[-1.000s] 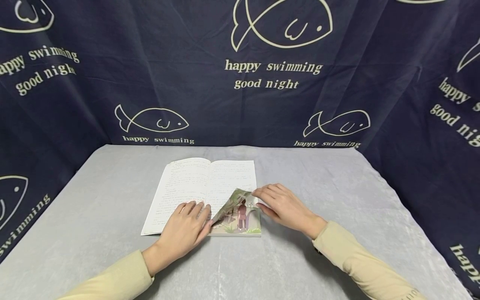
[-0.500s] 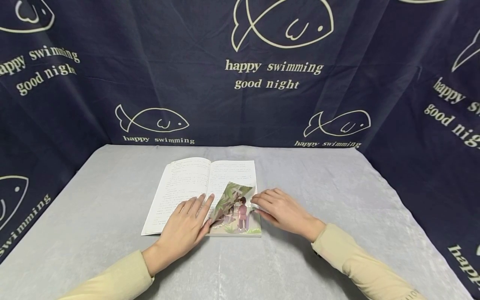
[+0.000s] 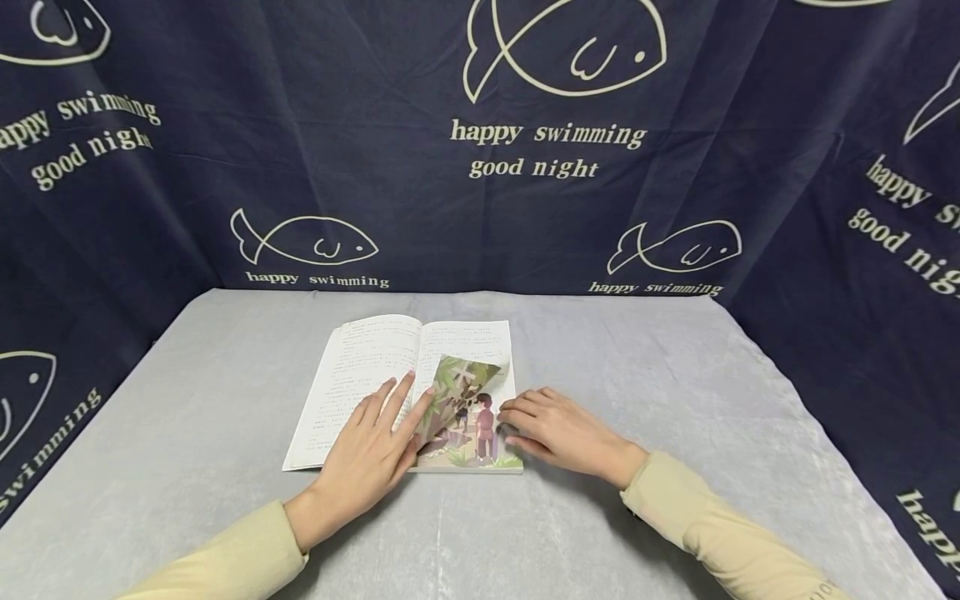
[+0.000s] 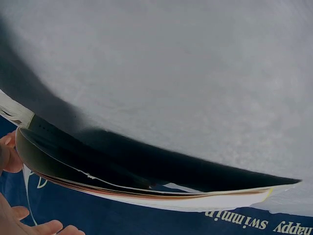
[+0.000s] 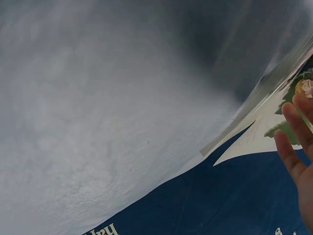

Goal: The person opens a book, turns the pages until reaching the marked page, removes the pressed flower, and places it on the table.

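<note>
An open book (image 3: 375,367) lies on the table, printed text on its upper pages. One leaf (image 3: 468,375) is bent over diagonally on the right side, and a coloured illustration with a standing figure shows there. My left hand (image 3: 367,454) rests on the lower left of the book, fingers spread and fairly straight, its index finger at the bent leaf's left side. Beside the lower right edge, my right hand (image 3: 566,433) touches the illustrated page with lightly bent fingertips. In the right wrist view a curled white page corner (image 5: 239,152) stands off the book near some extended fingers (image 5: 288,152).
A grey cloth covers the table (image 3: 652,367). Dark blue fabric (image 3: 420,183) with white fish drawings and lettering hangs behind and at both sides. The left wrist view shows the book's edge (image 4: 225,200) low and side-on.
The bent leaf's edge has shifted left and upward, exposing more illustration. My right hand has moved slightly down and left; the fingers of my left hand have spread.
</note>
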Available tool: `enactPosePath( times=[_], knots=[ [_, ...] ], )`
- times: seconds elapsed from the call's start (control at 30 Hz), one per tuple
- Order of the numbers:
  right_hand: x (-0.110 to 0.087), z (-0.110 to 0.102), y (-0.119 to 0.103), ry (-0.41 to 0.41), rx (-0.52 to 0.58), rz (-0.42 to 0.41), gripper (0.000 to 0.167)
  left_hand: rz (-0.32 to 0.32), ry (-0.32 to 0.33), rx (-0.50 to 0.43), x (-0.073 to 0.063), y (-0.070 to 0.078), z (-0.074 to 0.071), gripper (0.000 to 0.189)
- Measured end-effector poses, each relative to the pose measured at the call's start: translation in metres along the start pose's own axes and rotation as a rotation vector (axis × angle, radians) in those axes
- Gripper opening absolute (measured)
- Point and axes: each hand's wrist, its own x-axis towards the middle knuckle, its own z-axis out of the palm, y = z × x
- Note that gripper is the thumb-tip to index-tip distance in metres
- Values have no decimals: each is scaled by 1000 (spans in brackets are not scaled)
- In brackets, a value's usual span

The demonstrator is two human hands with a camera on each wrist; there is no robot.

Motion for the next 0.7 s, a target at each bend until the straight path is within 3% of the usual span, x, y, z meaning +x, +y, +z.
enactPosePath(
  times=[0.23, 0.53, 0.7],
  knots=[
    [-2, 2, -4, -63, 1, 10, 32, 2, -60, 10, 0, 0, -2, 53],
    [-2, 2, -8, -134, 15, 41, 37, 28, -23, 36, -1, -1, -1, 48],
    [-3, 4, -8, -124, 22, 19, 37, 51, -10, 10, -1, -1, 1, 46]
  ],
)
